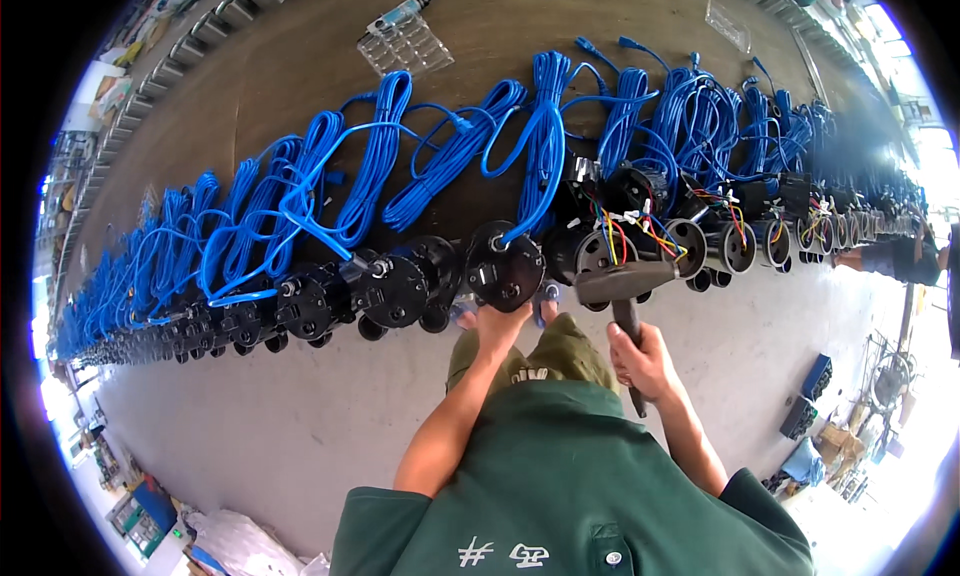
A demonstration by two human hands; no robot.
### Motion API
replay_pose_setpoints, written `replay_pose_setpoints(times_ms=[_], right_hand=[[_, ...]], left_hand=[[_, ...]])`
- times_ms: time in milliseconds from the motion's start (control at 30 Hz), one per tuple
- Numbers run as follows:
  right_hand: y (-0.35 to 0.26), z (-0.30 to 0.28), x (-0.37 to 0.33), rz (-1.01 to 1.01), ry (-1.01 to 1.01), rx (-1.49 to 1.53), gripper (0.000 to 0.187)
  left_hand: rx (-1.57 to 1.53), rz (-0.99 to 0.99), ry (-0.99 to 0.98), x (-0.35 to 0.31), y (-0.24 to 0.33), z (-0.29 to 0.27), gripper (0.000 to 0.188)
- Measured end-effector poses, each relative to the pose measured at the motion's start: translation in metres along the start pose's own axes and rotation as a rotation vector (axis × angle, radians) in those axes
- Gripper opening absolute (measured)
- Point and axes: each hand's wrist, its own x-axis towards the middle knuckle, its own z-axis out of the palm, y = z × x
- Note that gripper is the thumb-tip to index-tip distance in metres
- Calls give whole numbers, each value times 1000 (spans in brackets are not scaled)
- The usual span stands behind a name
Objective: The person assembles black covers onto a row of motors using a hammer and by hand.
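My right hand (645, 361) is closed around the handle of a hammer (625, 286), whose dark metal head is raised in front of the row of black units. My left hand (502, 326) grips the lower near edge of a black round motor housing (505, 266); its fingertips are partly hidden by it. A blue cable (545, 146) comes out of this housing's top and lies bundled behind it. Just right of it, an open black housing (590, 251) shows red, yellow and other coloured wires (612, 231), partly covered by the hammer head.
Several closed black housings (395, 291) with coiled blue cables (375, 166) line the bench edge to the left. Open housings (735, 246) with loose wires continue to the right. A clear plastic tray (405, 46) lies on the brown bench (290, 86). Another person (910, 256) stands far right.
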Motion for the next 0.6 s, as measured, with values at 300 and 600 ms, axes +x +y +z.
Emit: replay_pose_setpoints(times_ms=[300,600], right_hand=[[14,3,-8,-234,234,-360,33],[47,18,44,-822,342,-1010,23]], left_hand=[[289,70,-67,-4,10,-9,47],[396,2,-106,0,25,-9,65]])
